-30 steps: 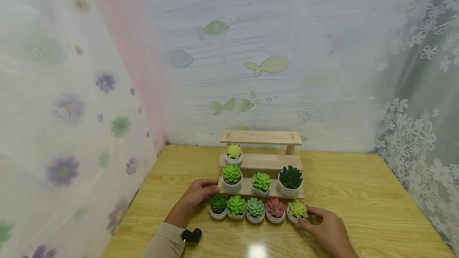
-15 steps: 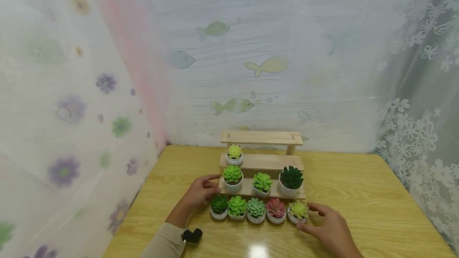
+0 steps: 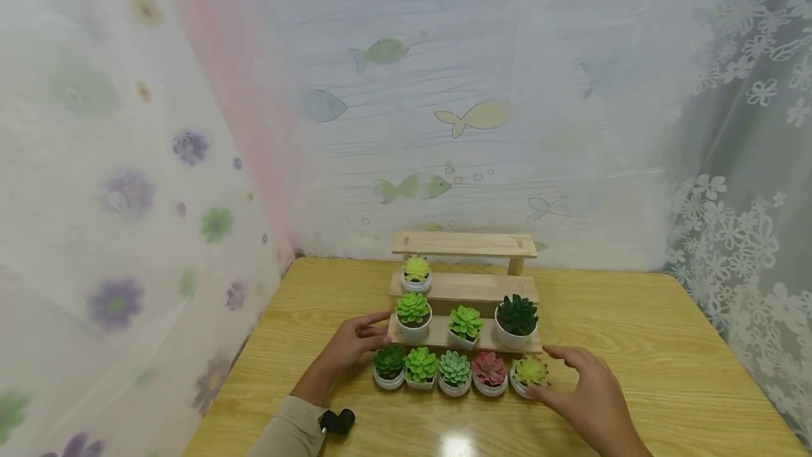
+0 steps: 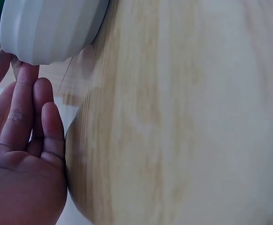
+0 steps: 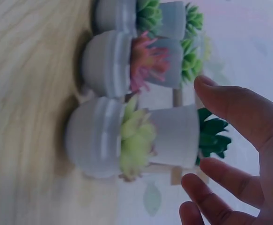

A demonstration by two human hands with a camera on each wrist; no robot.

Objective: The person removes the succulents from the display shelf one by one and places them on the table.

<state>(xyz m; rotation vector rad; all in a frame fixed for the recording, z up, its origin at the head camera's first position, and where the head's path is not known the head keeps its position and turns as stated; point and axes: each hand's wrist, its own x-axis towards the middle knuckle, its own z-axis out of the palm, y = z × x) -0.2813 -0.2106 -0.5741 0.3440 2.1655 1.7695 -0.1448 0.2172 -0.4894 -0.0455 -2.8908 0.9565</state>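
Observation:
My left hand (image 3: 350,345) is at the left end of the tiered wooden stand (image 3: 463,288), its fingertips at the edge of the lowest shelf. In the left wrist view its fingers (image 4: 20,108) are mostly straight, beneath a white ribbed pot (image 4: 52,28). My right hand (image 3: 586,393) is spread beside the yellow succulent (image 3: 530,371), which ends the front row on the table. The right wrist view shows that yellow succulent's pot (image 5: 96,138) standing apart from the spread thumb and fingers.
Left of the yellow one stand a red succulent (image 3: 489,369), a pale green one (image 3: 454,369) and further green ones. On the shelves are a dark green succulent (image 3: 517,316), two bright green ones and a yellow one (image 3: 416,270). Printed curtains surround the wooden table (image 3: 634,330).
My right hand has let go of the yellow succulent's pot; its fingers have spread and risen slightly away to the right. The left hand stays at the stand's side.

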